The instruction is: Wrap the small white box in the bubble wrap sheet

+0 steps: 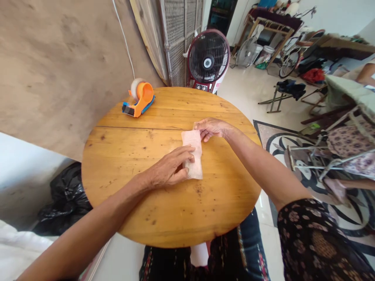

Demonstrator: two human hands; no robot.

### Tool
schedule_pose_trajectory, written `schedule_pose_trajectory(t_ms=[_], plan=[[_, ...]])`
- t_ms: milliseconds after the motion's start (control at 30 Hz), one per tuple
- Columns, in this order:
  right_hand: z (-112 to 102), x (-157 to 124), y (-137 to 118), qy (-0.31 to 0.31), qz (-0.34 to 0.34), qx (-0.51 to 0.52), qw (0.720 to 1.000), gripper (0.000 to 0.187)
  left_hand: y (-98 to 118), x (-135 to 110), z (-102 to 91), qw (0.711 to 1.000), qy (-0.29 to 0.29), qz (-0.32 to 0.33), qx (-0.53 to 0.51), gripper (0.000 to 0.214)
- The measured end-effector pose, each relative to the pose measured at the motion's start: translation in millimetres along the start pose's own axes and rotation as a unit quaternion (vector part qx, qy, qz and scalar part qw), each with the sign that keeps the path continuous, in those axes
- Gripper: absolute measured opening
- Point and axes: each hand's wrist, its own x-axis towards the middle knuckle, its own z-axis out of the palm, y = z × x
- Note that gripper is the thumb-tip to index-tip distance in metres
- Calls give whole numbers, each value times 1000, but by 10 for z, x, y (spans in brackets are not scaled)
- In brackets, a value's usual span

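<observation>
A flat, oblong pale pink packet [193, 156] lies on the round wooden table [140, 210]; I cannot make out whether it is paper, cloth or plastic wrap. My left hand [172, 166] holds it from the left, with bent fingers on its upper face and the thumb at its lower left edge. At the packet's upper right corner, my right hand [209, 128] pinches the edge between thumb and fingers. The fingers hide parts of the packet's left side and that corner.
An orange and blue tape dispenser [142, 97] stands at the table's back left. Behind the table is a dark red fan [208, 58]. Black plastic bags [66, 195] lie to the left on the floor. A small stool [278, 95] and a seated person's leg [351, 183] are at the right.
</observation>
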Motion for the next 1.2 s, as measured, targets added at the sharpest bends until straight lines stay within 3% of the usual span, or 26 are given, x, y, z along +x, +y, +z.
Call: schedule_pose_trajectory(t_ms=[67, 133, 167, 233, 267, 300, 367, 467, 633, 867, 1200], plan=[[17, -66, 11, 30, -12, -12, 999, 23, -8, 3, -2, 1000, -2, -2, -3, 30], [72, -207, 20, 125, -62, -47, 989, 20, -10, 5, -5, 1000, -1, -4, -7, 30], [122, -305, 24, 199, -103, -74, 972, 17, -7, 6, -8, 1000, -1, -5, -8, 30], [268, -538, 27, 343, -217, -131, 904, 11, 6, 11, -14, 1000, -4, -7, -11, 31], [361, -656, 26, 365, -263, -164, 878, 11, 13, 14, -17, 1000, -6, -9, -12, 31], [458, -762, 25, 363, -300, -196, 860, 13, 20, 19, -19, 1000, -8, -14, -13, 30], [638, -900, 26, 284, -356, -271, 848, 16, 26, 29, -19, 999, -13, -23, -21, 30], [777, -883, 59, 220, -330, -353, 847, 26, 11, 39, -9, 999, -9, -17, -28, 30], [723, -660, 214, 204, -224, -416, 858, 29, -22, 42, 2, 1000, 2, 3, -23, 32], [807, -721, 320, 207, -186, -445, 851, 30, 4, 49, -23, 999, 20, 33, -12, 33], [827, -764, 380, 254, -159, -438, 848, 29, 33, 19, -27, 1000, 20, -6, -20, 33]])
